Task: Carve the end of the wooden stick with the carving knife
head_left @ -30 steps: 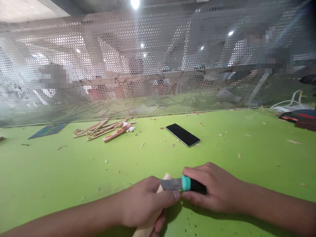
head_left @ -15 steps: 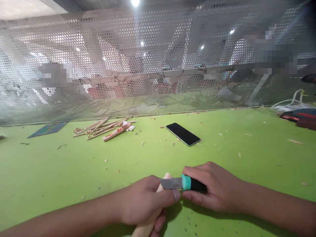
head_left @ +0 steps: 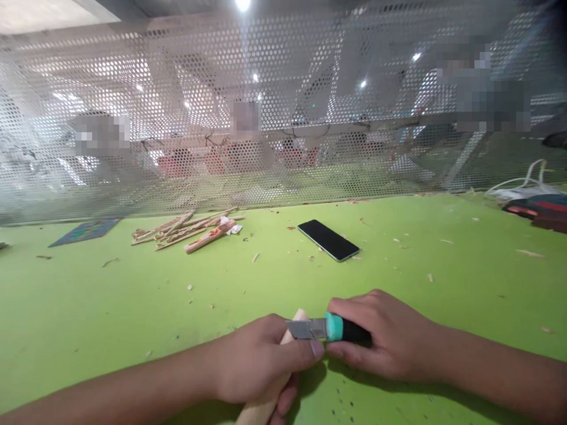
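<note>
Part-way, as far as I can judge: the wood stick [head_left: 261, 408] is pale and bare, w/ a rounded-looking tip just beyond the L hand [head_left: 252, 363]. The cutter blade [head_left: 310, 329] lies across it nr that end, apparently in contact; no fresh curl shows at the edge. How much of the stick is cut can't be told, since the L hand hides its middle and the near end runs out of view. Shavings [head_left: 530, 253] are scattered on the bench [head_left: 133, 307], mostly ahead of both hands & out past the R hand [head_left: 385, 336]. Whatever cutting is left can't be read from this view.

L hand: closed round the stick, fingers wrapped under, thumb [head_left: 299, 356] laid along toward the R hand, its tip v. close below the blade, maybe touching. R hand: curled shut on the black handle [head_left: 357, 333], teal collar [head_left: 333, 327] poking out toward the L hand, blade pointing the same way.

Other stuff: phone [head_left: 328, 240] flat, ahead of & b/w the hands; pile of thin sticks [head_left: 179, 238] w/ a bit of white tissue [head_left: 234, 229], ahead-left of the L hand; power tool [head_left: 538, 206], partly in view, far ahead-right of the R hand.
</note>
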{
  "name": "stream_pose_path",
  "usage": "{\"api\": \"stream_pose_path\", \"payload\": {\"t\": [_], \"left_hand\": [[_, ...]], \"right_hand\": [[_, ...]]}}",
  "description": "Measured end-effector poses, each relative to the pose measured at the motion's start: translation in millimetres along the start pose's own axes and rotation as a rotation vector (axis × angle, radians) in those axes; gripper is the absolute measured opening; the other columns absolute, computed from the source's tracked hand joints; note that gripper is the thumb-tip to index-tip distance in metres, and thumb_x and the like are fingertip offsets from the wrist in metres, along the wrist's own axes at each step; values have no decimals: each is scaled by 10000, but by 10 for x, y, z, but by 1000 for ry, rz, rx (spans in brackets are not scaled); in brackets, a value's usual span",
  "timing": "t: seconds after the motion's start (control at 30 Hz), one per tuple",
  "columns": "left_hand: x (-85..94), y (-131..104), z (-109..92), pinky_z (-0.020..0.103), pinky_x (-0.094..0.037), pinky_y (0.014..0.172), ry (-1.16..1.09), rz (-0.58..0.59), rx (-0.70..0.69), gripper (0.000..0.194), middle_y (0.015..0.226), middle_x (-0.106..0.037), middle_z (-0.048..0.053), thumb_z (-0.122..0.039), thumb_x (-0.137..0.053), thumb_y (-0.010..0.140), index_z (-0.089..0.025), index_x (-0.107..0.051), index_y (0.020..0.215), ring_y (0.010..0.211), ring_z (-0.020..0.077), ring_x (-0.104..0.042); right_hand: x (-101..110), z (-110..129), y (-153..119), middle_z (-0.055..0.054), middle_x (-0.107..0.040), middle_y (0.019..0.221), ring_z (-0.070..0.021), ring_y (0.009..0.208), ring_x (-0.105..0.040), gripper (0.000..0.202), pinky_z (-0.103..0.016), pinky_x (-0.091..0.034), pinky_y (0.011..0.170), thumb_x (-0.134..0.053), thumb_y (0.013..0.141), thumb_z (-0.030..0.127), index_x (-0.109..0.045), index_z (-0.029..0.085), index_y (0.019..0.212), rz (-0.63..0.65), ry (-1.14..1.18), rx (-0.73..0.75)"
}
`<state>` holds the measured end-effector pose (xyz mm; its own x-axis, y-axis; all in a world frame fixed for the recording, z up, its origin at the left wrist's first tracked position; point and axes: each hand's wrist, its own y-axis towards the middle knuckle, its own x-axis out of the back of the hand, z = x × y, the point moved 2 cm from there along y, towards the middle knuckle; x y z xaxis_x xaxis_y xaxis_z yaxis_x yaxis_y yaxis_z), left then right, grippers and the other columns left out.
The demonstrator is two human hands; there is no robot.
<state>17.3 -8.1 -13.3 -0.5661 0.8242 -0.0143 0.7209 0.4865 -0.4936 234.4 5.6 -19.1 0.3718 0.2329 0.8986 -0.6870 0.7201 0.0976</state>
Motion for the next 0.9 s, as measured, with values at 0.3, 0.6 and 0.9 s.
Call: {"api": "stream_pose_path", "payload": {"t": [0.3, 0.6, 0.9], "left_hand": [[5, 15, 21, 201, -386, 386, -1, 0, 7, 562, 439, -482, -32, -689, -501, 895, -204, -484, 611, 332, 104, -484], [17, 9, 25, 206, -399, 392, 26, -2, 3, 564, 445, -490, -23, -679, -489, 903, -201, -494, 604, 341, 108, -497], [38, 25, 78, 220, -408, 378, 9, -27, 10, 557, 454, -502, -18, -690, -505, 886, -200, -505, 622, 335, 125, -502]], "right_hand": [[4, 2, 5, 40, -509, 626, -116, 511, -390, 481, -260, -215, 511, -496, 967, 663, -481, 216, 789, -7, -8, 8], [11, 12, 8, 35, -525, 621, -114, 502, -403, 476, -253, -219, 501, -483, 982, 646, -502, 211, 788, -14, 4, 16], [4, 0, 13, 41, -522, 613, -111, 499, -408, 484, -247, -216, 505, -521, 969, 654, -518, 206, 788, -30, -16, 10]]}}
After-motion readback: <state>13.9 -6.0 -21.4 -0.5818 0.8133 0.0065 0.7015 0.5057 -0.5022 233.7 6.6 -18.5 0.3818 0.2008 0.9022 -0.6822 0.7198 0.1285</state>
